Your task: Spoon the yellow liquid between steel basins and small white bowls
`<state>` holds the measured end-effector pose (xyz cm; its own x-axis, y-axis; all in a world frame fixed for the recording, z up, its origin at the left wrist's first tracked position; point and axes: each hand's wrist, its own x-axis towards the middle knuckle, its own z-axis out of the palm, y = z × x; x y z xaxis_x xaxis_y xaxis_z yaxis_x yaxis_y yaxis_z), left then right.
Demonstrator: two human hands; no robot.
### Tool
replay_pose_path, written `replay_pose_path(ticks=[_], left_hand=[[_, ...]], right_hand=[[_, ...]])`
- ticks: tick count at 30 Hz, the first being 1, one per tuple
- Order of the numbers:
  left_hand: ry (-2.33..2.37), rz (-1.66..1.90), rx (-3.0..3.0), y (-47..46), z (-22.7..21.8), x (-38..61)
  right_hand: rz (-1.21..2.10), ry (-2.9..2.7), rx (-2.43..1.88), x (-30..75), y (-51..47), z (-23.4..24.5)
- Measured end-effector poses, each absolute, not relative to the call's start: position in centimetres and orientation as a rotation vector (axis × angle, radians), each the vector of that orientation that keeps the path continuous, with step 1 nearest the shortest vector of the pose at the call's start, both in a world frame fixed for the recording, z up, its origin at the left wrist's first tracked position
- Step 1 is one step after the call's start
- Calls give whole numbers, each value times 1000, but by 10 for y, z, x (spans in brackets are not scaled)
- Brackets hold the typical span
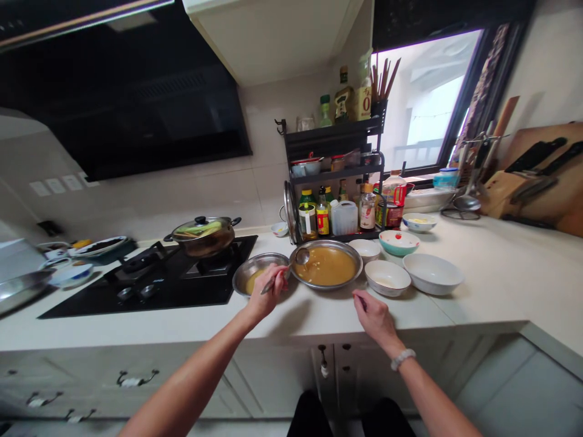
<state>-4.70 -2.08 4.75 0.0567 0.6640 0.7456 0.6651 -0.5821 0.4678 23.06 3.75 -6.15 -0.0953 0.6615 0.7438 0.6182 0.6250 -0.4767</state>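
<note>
My left hand (272, 284) is closed around the handle of a metal ladle (300, 257). The ladle's bowl is over the left rim of a wide metal basin (359, 271) filled with brownish, cloudy liquid. Just left of it, partly behind that hand, a smaller metal bowl (238, 274) holds yellowish liquid. My right hand (376, 315) is closed in a fist by the counter's front edge, below a white bowl (387, 285). A small dark bit shows at its fingers, but whether they grip anything is hidden.
A lidded pot (204, 244) stands on the black stove (173, 285) to the left. White bowls (432, 284) and a green-and-white bowl (399, 250) stand right of the basin. Behind are a black rack (334, 132) with bottles, a knife block (514, 191) and a cutting board (542, 142).
</note>
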Motion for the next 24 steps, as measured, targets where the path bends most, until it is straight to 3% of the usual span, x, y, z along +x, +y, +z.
replay_pose_path(ticks=[11, 24], left_hand=[[-1680, -1585, -2083, -50, 57, -86], [-1664, -866, -2413, -52, 25, -63]], right_hand=[[38, -1709, -877, 228, 30, -58], [440, -2018, -348, 110, -38, 12]])
